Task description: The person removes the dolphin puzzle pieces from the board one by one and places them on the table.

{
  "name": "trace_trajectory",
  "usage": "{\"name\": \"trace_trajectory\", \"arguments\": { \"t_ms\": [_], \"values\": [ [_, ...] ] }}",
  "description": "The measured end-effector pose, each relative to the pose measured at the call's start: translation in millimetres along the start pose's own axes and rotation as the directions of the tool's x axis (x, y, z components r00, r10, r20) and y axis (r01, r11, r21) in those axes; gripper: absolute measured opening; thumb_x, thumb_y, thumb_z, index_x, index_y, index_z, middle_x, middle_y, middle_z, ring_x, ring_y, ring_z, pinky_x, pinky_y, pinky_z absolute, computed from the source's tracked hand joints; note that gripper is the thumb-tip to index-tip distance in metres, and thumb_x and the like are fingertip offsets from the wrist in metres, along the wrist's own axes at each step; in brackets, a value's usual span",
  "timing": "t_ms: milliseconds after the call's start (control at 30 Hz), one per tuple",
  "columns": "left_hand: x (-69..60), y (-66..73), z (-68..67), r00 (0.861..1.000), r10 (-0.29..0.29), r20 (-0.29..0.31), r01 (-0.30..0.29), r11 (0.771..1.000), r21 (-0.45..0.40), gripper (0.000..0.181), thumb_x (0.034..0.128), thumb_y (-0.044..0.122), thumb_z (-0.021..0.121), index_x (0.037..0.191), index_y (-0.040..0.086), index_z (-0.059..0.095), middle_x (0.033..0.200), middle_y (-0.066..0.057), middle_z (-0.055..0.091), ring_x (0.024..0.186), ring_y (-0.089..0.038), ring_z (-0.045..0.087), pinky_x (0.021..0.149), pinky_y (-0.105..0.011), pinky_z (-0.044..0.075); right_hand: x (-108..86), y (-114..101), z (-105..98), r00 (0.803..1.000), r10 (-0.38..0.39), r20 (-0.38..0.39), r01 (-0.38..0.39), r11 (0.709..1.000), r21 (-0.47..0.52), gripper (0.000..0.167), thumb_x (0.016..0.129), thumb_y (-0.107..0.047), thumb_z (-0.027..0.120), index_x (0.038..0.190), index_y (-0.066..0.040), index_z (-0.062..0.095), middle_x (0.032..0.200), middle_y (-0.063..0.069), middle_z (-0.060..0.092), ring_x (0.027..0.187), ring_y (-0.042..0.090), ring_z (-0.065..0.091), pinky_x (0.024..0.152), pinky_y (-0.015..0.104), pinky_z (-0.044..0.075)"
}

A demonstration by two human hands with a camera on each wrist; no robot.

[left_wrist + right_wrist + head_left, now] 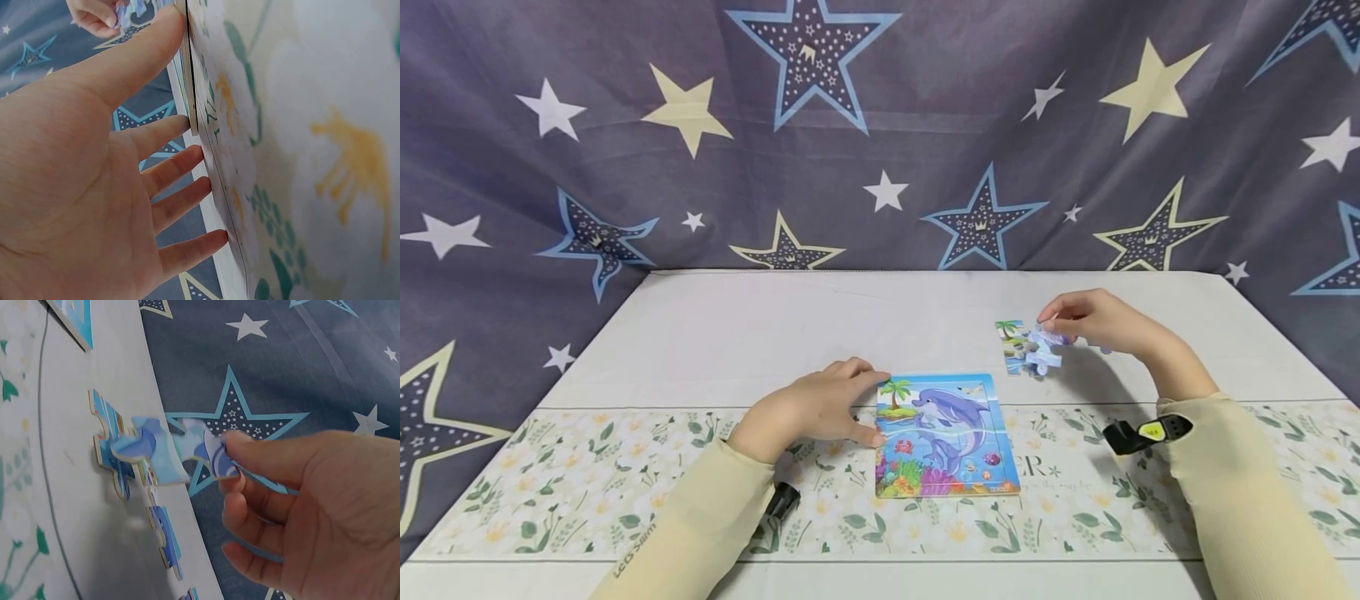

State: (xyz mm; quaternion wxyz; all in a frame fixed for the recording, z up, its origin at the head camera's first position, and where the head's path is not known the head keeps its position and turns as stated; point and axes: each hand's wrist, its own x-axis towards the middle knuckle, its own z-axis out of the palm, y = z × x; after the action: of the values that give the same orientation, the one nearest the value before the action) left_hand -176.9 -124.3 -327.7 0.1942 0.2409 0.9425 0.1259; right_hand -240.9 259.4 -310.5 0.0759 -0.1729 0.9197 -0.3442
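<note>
Bare left hand (820,408), and just behind it, a long cream sleeve (700,517), snug, dark lettering (634,550) printed well back from the hand, small black gadget (783,502) poking out beside the wrist! Now the right hand (1105,321), bare too, a matching pale sleeve (1240,483) behind it, finely ribbed, and there at the wrist, a black unit (1122,438) wearing a yellow label (1152,431)!

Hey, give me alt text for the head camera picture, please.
A person's right hand pinches a bluish jigsaw piece near other pieces showing a palm tree, over a white table. The left hand touches the left edge of a dolphin puzzle board. Behind hangs a dark star-patterned cloth.
</note>
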Motion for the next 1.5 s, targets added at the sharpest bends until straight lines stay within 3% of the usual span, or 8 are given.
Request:
{"name": "trace_trajectory", "arguments": {
  "t_ms": [167,533,933,1500],
  "values": [
    [-0.3,0.7,0.1,1.000,-0.002,0.000,0.002,1.000,-0.001,0.085,0.0850,0.051,0.074,0.156,0.025,0.034,0.154,-0.001,0.033,0.142,-0.025,0.031,0.111,-0.052,0.033,-0.5,5,-2,0.999,0.002,-0.032,-0.002,1.000,-0.001,0.021,0.098,-0.011,0.063,0.110,0.005,0.068,0.082,0.006,0.066,0.072,0.018,0.056,0.062,0.032,0.048],
    [0.0,1.2,0.2,1.000,0.004,-0.004,-0.004,1.000,0.016,0.085,0.0849,0.050,0.075,0.156,0.025,0.034,0.154,-0.001,0.033,0.143,-0.025,0.030,0.112,-0.052,0.032,-0.7,14,-5,0.997,0.074,-0.008,-0.074,0.997,-0.038,0.024,0.099,-0.016,0.063,0.111,0.005,0.067,0.077,0.003,0.062,0.070,0.022,0.057,0.060,0.033,0.045],
    [-1.1,1.8,-0.2,1.000,0.020,-0.014,-0.020,1.000,0.024,0.086,0.0844,0.050,0.075,0.156,0.023,0.035,0.153,-0.003,0.034,0.142,-0.025,0.031,0.112,-0.051,0.032,-0.9,26,-3,0.997,0.082,0.017,-0.080,0.995,-0.059,0.023,0.098,-0.012,0.064,0.106,0.009,0.067,0.071,0.001,0.057,0.065,0.018,0.052,0.055,0.029,0.041],
    [-1.5,1.4,0.0,1.000,0.017,-0.015,-0.017,1.000,0.024,0.086,0.0845,0.050,0.075,0.155,0.023,0.035,0.153,-0.003,0.034,0.142,-0.026,0.031,0.113,-0.051,0.031,2.8,33,7,0.993,0.112,0.022,-0.108,0.985,-0.132,0.021,0.097,-0.014,0.065,0.102,0.006,0.071,0.082,0.003,0.066,0.071,0.019,0.053,0.064,0.033,0.043]
  ]
}}
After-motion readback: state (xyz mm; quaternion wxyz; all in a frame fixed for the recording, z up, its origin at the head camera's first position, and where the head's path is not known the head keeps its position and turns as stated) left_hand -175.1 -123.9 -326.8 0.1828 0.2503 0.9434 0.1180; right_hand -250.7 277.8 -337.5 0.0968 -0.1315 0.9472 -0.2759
